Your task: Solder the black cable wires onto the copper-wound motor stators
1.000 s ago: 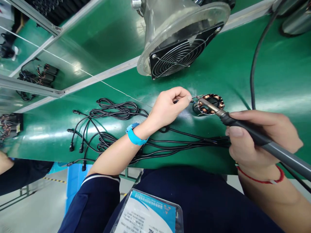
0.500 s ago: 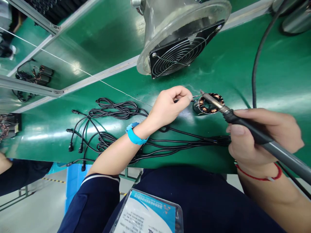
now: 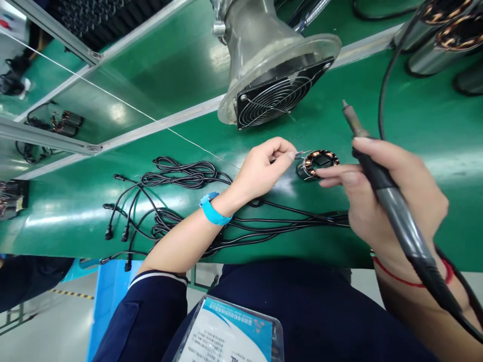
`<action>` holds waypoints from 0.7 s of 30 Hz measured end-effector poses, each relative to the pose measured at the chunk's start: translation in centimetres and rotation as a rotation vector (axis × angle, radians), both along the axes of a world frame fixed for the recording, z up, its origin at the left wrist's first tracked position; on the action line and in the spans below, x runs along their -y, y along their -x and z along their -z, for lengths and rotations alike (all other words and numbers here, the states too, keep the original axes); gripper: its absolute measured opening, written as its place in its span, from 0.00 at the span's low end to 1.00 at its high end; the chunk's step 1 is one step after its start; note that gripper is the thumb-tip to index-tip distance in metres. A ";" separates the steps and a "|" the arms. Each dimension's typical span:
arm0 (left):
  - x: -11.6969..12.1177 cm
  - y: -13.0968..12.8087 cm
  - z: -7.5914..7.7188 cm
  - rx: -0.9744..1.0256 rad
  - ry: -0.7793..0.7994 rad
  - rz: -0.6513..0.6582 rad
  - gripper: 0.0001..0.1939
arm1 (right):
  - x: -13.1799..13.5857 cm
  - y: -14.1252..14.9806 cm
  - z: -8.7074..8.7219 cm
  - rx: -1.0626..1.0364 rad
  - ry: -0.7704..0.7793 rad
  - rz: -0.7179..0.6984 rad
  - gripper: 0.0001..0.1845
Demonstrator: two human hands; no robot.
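My left hand (image 3: 264, 168) is pinched on a thin wire lead right beside a small round stator (image 3: 320, 162) with copper windings, which sits on the green bench (image 3: 415, 130). My right hand (image 3: 388, 201) grips a soldering iron (image 3: 381, 181) whose tip points up and away from the stator, while its outstretched fingers reach toward the stator's right edge. A blue band circles my left wrist and a red cord my right.
A bundle of black cables (image 3: 169, 201) with plugs lies left of my left arm. A wire-guarded extraction fan (image 3: 279, 95) stands behind the stator. More wound stators (image 3: 449, 30) sit at the top right. A thin solder wire (image 3: 124, 105) stretches across from the upper left.
My right hand has lifted the soldering iron's tip off the stator and swung it upward, fingers now stretched toward the stator. My left hand has kept its pinch in place.
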State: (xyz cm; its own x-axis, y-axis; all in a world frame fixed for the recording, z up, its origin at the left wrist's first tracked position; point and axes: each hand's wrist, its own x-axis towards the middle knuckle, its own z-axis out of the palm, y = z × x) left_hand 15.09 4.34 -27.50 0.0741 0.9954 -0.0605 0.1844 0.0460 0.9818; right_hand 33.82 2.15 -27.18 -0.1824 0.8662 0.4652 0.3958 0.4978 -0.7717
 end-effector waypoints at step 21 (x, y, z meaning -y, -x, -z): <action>1.1 0.6 -0.9 -0.254 -0.343 0.108 0.06 | -2.3 2.2 1.0 0.049 -0.075 -0.029 0.28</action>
